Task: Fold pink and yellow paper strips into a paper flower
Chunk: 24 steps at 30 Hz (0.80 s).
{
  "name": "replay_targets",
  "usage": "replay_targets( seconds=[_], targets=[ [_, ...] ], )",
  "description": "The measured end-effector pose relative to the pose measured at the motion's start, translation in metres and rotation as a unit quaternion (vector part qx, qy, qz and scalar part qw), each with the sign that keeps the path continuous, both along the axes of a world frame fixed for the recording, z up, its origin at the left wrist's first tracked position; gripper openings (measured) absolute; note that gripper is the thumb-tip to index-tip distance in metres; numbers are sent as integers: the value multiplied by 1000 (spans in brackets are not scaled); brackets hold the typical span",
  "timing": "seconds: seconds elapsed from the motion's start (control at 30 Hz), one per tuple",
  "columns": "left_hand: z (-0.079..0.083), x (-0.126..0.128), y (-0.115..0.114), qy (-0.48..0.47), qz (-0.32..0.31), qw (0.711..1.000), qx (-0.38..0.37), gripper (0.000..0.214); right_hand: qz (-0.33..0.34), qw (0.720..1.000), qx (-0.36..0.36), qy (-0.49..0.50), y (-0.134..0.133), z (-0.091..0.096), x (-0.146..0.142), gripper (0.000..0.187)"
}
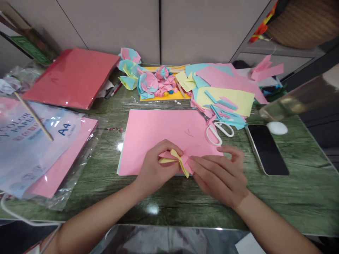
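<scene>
Between my two hands is a small folded paper flower [181, 161] in pink and yellow, with several pointed petals. My left hand [156, 165] pinches its left side between thumb and fingers. On the other side, my right hand [221, 176] grips a pink petal with thumb and fingertips, its little finger lifted away. Both hands are over the front edge of a stack of pink paper sheets [159, 134]. White-handled scissors [217, 134] lie at the stack's right side, their blades partly under paper scraps.
Finished paper flowers [148, 83] and beads sit on a yellow sheet at the back. Cut paper scraps [225, 100] lie behind the scissors. A phone [267, 150] and white mouse [277, 128] are at right, a paper pack [39, 148] and red folder [72, 79] at left.
</scene>
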<state>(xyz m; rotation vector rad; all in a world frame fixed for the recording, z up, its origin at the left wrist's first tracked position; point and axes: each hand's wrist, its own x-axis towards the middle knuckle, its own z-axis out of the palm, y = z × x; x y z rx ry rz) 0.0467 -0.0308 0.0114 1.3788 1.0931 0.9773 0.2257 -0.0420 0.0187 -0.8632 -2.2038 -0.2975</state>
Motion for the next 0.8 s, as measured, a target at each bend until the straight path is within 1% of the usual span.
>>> replay_targets(
  seconds=[0.1, 0.17, 0.2, 0.27, 0.33, 0.4, 0.43, 0.5, 0.57, 0.63, 0.8],
  targets=[
    [0, 0, -1, -12, 10, 1000, -5, 17, 5, 1000, 29, -11, 0, -1, 1, 14],
    [-1, 1, -1, -34, 8, 998, -47, 18, 9, 1000, 19, -8, 2, -1, 1, 16],
    [-2, 1, 0, -50, 5, 996, -74, 20, 12, 1000, -6, -5, 3, -1, 0, 17],
    [-6, 2, 1, -90, 1, 988, -122, 23, -18, 994, -86, 64, 7, -1, -3, 21],
    [-9, 2, 3, -137, 2, 979, -149, 22, -40, 974, -186, 122, 10, -2, -7, 19],
    [-11, 3, 4, -178, -8, 969, -172, 19, -44, 950, -268, 156, 12, -3, -10, 12],
    [-12, 4, 5, -193, -17, 963, -185, 17, -42, 939, -297, 167, 13, -4, -11, 8],
    [-12, 4, 6, -214, -33, 954, -207, 15, -34, 926, -330, 181, 13, -5, -12, 5],
    [-12, 5, 7, -229, -42, 947, -220, 14, -32, 921, -339, 188, 13, -5, -13, 4],
    [-12, 5, 7, -237, -45, 944, -224, 14, -32, 925, -329, 187, 13, -6, -12, 4],
    [-13, 8, 6, -240, -30, 939, -243, 15, -50, 956, -241, 162, 12, -13, -13, 7]
  ],
)
